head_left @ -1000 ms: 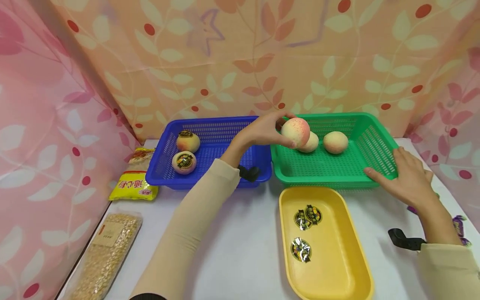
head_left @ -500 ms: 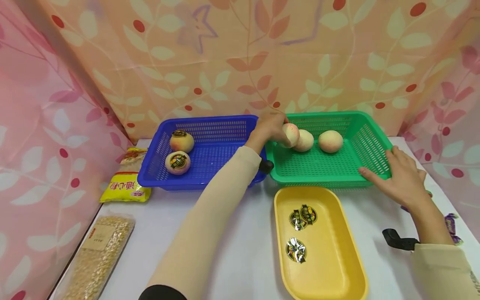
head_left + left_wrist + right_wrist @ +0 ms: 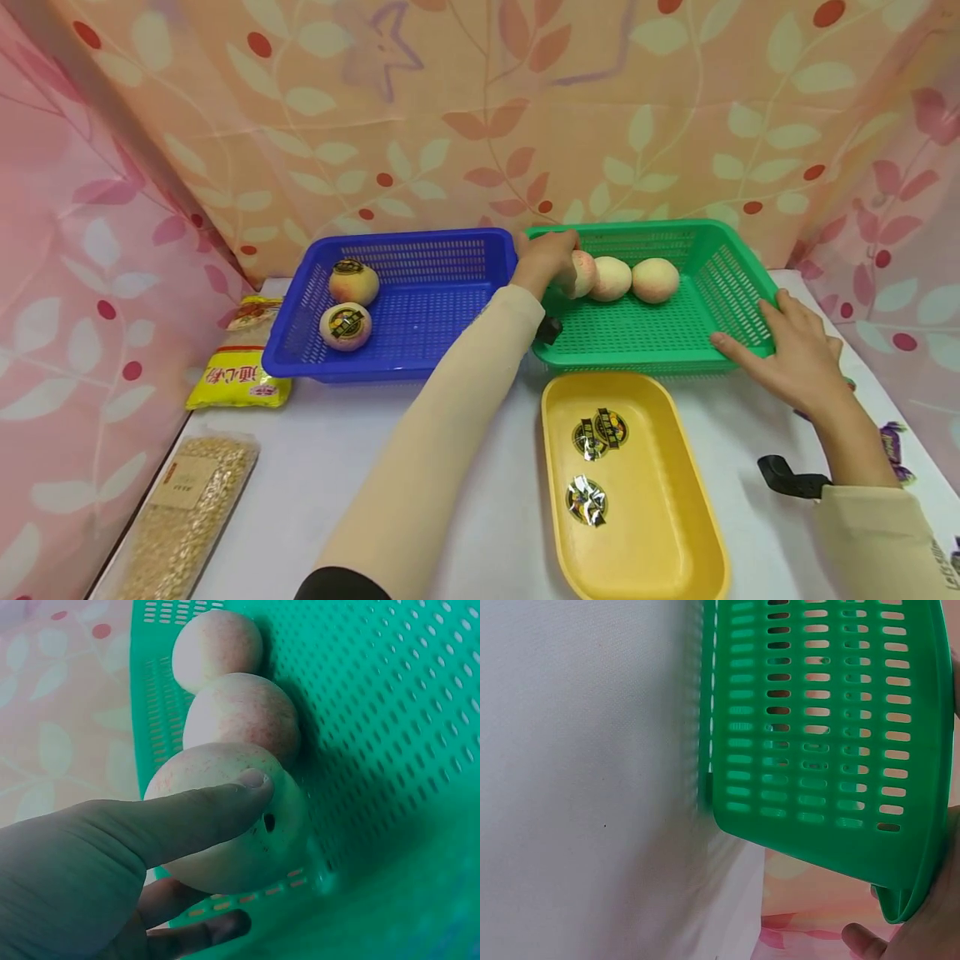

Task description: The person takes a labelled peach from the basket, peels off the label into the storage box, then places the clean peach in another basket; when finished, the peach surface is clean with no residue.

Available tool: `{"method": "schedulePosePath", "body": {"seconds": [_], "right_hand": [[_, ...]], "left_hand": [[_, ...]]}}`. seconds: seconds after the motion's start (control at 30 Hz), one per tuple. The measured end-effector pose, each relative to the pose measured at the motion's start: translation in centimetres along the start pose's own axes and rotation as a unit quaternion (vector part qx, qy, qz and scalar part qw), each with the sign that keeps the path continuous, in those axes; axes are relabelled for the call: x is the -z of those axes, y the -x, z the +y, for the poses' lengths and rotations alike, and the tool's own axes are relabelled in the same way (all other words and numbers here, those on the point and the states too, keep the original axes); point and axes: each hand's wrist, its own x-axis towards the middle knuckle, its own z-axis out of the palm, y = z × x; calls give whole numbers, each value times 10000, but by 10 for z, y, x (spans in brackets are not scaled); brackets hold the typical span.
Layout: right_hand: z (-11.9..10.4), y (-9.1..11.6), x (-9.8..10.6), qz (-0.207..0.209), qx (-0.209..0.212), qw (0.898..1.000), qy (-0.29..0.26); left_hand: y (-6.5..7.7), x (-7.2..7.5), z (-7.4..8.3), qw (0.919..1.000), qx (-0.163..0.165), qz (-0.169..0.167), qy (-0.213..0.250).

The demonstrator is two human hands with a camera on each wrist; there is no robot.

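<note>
My left hand (image 3: pixel 546 260) grips a peach (image 3: pixel 582 275) at the left end of the green basket (image 3: pixel 630 358). In the left wrist view the thumb (image 3: pixel 225 806) lies across this peach, which has a small dark hole, and fingers are beneath it. Two more peaches, a middle one (image 3: pixel 610 279) and a right one (image 3: pixel 656 280), continue the row along the basket's back side. At the front right corner my right hand (image 3: pixel 798 354) holds the green basket's rim, with thumb and fingers spread. The right wrist view shows the basket's slotted side (image 3: pixel 817 712) beside that hand.
A blue basket (image 3: pixel 375 367) holds two stickered peaches (image 3: pixel 348 304) on the left. In front stands a yellow tray (image 3: pixel 675 500) with several round stickers (image 3: pixel 588 433). A yellow food bag (image 3: pixel 240 375), a grain pack (image 3: pixel 187 508) and purple-wrapped candy (image 3: pixel 892 450) lie near the edges.
My left hand has lowered the peach into the left end of the green basket, beside the other two. The three now sit closer together in a row. My right hand stays on the rim.
</note>
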Motion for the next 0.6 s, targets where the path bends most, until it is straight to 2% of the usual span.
{"method": "schedulePosePath", "body": {"seconds": [0.07, 0.27, 0.47, 0.6], "right_hand": [[0, 0, 1, 19, -2, 10000, -14], [-2, 0, 2, 71, -6, 10000, -52], [-3, 0, 1, 99, -23, 9999, -49], [-1, 1, 0, 80, -14, 10000, -24]], "left_hand": [[-1, -1, 4, 9999, -66, -56, 107], [-6, -7, 9, 9962, -173, -282, 801], [-13, -21, 9, 9936, -150, -405, 1040], [-16, -30, 8, 9890, -138, -585, 1348]]}}
